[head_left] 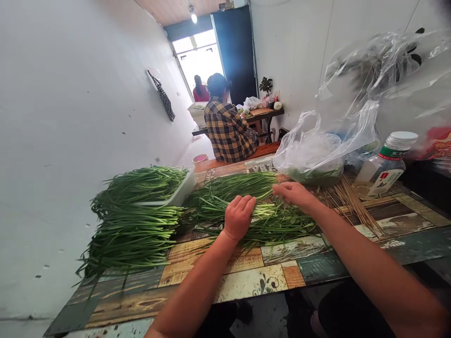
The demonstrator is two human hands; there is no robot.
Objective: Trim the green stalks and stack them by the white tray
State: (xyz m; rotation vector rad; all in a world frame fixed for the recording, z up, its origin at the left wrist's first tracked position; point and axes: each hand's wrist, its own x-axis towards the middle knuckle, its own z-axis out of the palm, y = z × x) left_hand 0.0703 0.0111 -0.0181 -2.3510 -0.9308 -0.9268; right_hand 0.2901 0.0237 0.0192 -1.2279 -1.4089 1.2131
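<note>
My left hand is closed around a bunch of green chives, whose pale stem ends stick out to the right of the fist. My right hand is closed in a pinch just beyond those ends. A thin chive stalk runs up to its fingertips. Behind both hands lies a flat layer of chives. Loose chive leaves and trimmings are spread on the table beneath and in front of them.
Chive bundles are heaped at the left, beside and over a white tray. At the right are thin wooden sticks, a clear plastic bag and a white-capped bottle. A person in plaid sits beyond the patterned table.
</note>
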